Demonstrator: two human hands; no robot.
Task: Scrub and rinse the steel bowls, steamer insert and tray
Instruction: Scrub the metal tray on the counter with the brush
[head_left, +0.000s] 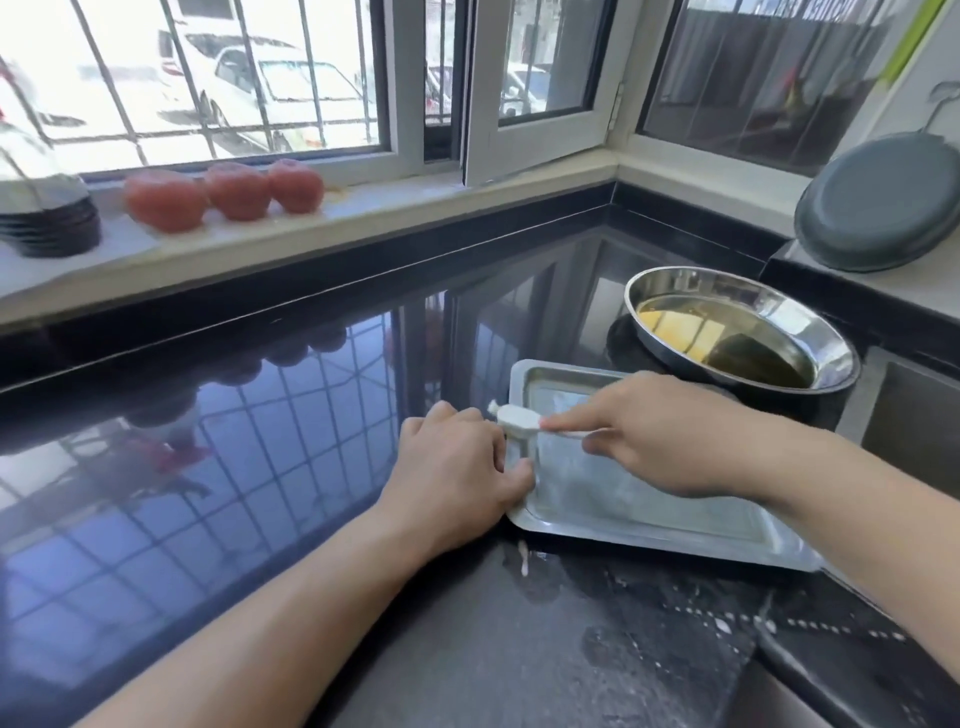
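A shallow rectangular steel tray (649, 499) with rounded corners and a raised lip lies flat on the glossy black stone counter (234, 467), at about four o'clock from the middle of the view; its floor looks dull and filmed, perhaps with soap, though the blur makes that uncertain. The left hand (457, 478) curls over the tray's left rim, thumb inside the lip and fingers bent on the outer edge, clamping it. The right hand (660, 431) reaches across the tray from three o'clock and pinches the thin handle of a small white brush (519, 418), whose blocky head sits on the tray's left rim just beside the left knuckles. At one o'clock from the tray, close behind its far edge, a round polished steel bowl (810, 332) sits in a black base and holds a yellow sponge-like piece and dark liquid. A grey round lid (878, 202) leans at two o'clock on the pale ledge. Three soft red tomatoes (223, 192) line the white sill at eleven o'clock, beside a ribbed dark stack (47, 223) at ten. The counter's mirror surface stretches open from nine to twelve o'clock; its near edge is wet and speckled at six.
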